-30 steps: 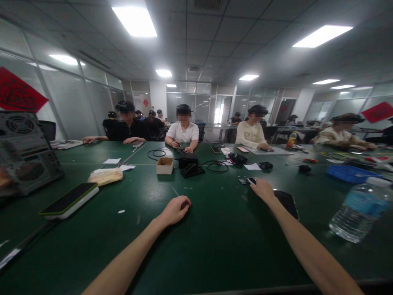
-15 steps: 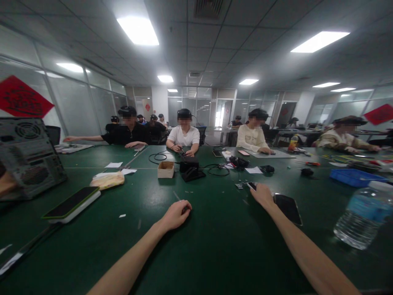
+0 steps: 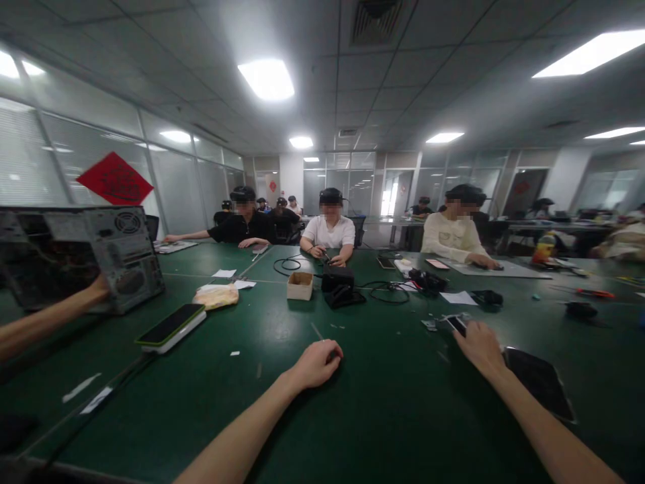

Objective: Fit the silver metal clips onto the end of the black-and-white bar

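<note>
My left hand (image 3: pixel 317 364) rests on the green table with its fingers curled inward; what they hold, if anything, is hidden. Farther right, my right hand (image 3: pixel 481 348) is closed on a small dark flat object with a pale edge (image 3: pixel 457 325), kept low over the tabletop. Just beyond those fingertips lie small silvery pieces (image 3: pixel 429 325). A dark flat device like a phone (image 3: pixel 538 382) lies beside my right wrist, partly covered by the forearm.
At left, another person's arm (image 3: pixel 55 310) reaches into an open computer case (image 3: pixel 128 262). A green-edged phone on a white block (image 3: pixel 174 328), a small box (image 3: pixel 299 286), a black stand (image 3: pixel 338 282) and cables (image 3: pixel 387 290) occupy the table. Several people sit opposite.
My view has turned left, so everything shifts right, the computer case shows more fully and the water bottle has left the picture. Both my hands keep nearly the same pose on the table.
</note>
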A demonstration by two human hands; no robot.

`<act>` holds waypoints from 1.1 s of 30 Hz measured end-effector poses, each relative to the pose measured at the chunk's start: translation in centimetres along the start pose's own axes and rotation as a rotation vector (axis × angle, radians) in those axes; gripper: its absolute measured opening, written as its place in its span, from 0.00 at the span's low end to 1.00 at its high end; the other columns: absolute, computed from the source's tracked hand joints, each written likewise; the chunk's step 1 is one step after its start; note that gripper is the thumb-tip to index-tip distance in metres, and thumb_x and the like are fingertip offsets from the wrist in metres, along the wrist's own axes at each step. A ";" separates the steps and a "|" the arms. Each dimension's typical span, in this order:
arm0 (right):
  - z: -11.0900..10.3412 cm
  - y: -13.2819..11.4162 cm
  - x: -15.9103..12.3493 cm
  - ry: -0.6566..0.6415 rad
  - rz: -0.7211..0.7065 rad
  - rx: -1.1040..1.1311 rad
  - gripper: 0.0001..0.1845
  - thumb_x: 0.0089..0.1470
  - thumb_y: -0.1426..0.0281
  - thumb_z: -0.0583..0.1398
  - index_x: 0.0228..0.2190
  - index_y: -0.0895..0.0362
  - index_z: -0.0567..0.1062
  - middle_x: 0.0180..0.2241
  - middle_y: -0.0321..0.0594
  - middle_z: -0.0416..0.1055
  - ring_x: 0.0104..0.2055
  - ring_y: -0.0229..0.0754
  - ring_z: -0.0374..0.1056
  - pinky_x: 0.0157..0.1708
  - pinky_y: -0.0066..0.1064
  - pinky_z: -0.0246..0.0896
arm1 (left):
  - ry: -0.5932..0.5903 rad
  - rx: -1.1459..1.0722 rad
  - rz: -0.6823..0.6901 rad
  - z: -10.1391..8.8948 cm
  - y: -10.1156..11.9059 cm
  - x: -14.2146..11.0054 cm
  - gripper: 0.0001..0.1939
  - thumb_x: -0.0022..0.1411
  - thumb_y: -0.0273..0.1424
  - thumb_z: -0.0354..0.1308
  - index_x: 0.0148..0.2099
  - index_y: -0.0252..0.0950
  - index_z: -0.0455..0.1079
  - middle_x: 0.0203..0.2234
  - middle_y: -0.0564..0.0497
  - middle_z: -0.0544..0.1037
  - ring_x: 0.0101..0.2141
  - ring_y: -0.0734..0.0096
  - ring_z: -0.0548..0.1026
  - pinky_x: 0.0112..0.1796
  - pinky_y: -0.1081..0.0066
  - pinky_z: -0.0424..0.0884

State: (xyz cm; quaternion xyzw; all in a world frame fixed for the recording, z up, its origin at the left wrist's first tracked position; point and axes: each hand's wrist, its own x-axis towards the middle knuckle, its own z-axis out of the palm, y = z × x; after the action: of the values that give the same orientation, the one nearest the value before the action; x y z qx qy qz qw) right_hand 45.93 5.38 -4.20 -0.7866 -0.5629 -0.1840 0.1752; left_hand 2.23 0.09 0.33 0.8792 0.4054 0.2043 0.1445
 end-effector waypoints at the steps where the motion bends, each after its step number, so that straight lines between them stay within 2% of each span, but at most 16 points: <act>1: 0.1 0.2 0.1 0.006 -0.017 -0.010 0.16 0.56 0.66 0.54 0.39 0.67 0.69 0.38 0.55 0.67 0.41 0.52 0.64 0.42 0.36 0.57 | -0.006 0.002 -0.007 -0.1 0.1 0.0 0.09 0.60 0.26 0.49 0.40 0.36 0.69 0.32 0.52 0.73 0.32 0.72 0.70 0.34 0.74 0.65; 4: -0.2 0.3 0.1 0.016 -0.033 -0.024 0.17 0.56 0.65 0.54 0.41 0.67 0.68 0.39 0.54 0.66 0.42 0.52 0.63 0.43 0.36 0.56 | -0.014 -0.003 -0.008 -0.2 0.3 0.0 0.08 0.60 0.26 0.49 0.40 0.36 0.69 0.33 0.52 0.73 0.32 0.71 0.70 0.34 0.73 0.65; 12: -2.5 -0.5 -0.5 -0.002 0.037 -0.036 0.16 0.56 0.66 0.54 0.43 0.64 0.67 0.42 0.52 0.64 0.44 0.52 0.62 0.40 0.35 0.57 | 0.000 -0.041 0.023 0.1 -0.5 0.4 0.08 0.61 0.28 0.48 0.40 0.36 0.68 0.33 0.51 0.73 0.34 0.69 0.71 0.37 0.71 0.66; 17: -2.2 -0.7 -0.7 -0.058 0.089 -0.001 0.16 0.58 0.65 0.53 0.44 0.63 0.66 0.43 0.50 0.63 0.40 0.47 0.65 0.36 0.33 0.58 | -0.017 -0.039 0.009 0.0 -0.5 0.6 0.09 0.62 0.29 0.48 0.41 0.36 0.68 0.34 0.50 0.73 0.34 0.70 0.71 0.36 0.71 0.66; 21: -1.7 -0.6 -0.6 -0.059 0.099 0.042 0.16 0.57 0.65 0.55 0.44 0.63 0.65 0.44 0.50 0.61 0.42 0.46 0.65 0.37 0.31 0.59 | -0.009 -0.028 0.027 0.1 -0.6 0.6 0.09 0.61 0.29 0.48 0.40 0.36 0.68 0.31 0.51 0.73 0.32 0.70 0.70 0.35 0.71 0.65; 33: -1.8 0.9 -0.3 -0.073 0.029 0.148 0.14 0.52 0.70 0.57 0.42 0.61 0.65 0.43 0.47 0.60 0.41 0.45 0.64 0.39 0.30 0.58 | -0.008 -0.058 0.033 0.0 -0.6 0.6 0.08 0.61 0.28 0.48 0.40 0.36 0.68 0.33 0.51 0.74 0.33 0.70 0.71 0.35 0.72 0.66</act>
State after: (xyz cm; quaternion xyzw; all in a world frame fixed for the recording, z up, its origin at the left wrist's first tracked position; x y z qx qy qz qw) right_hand 46.52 3.98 -2.89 -0.7856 -0.5696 -0.1104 0.2149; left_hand 2.18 0.91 0.19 0.8821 0.3839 0.2148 0.1683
